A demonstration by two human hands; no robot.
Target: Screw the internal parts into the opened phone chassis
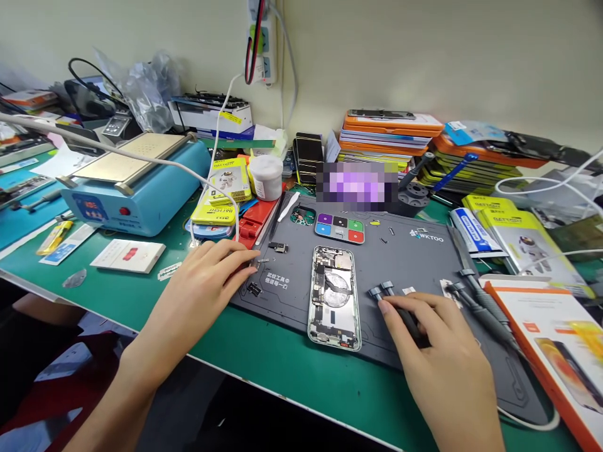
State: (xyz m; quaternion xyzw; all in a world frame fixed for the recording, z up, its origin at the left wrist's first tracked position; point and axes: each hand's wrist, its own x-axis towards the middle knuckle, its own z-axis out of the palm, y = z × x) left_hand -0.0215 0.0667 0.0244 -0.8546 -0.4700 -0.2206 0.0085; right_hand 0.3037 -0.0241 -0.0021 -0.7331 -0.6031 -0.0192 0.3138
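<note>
An opened phone (pixel 332 301) lies on the grey mat with its inner parts showing, between my two hands. My left hand (pixel 214 270) is at the mat's left edge, thumb and fingertips drawn close together beside a small metal piece (pixel 264 260); what they pinch, if anything, is too small to make out. A small black part (pixel 255 289) lies just below those fingertips, and a small dark component (pixel 279 248) above them. To the right of the phone, my right hand (pixel 433 326) closes round a dark-handled screwdriver (pixel 375 292). A second screwdriver cap (pixel 387 286) shows right beside it.
A colour-blocked tray (pixel 340 228) sits behind the phone on the work mat (pixel 292 307). More screwdrivers (pixel 480 307) lie at the right, near an orange-edged box (pixel 541 339). At left stand a blue heating machine (pixel 136 188), yellow battery boxes (pixel 214 210) and a white tub (pixel 266 177).
</note>
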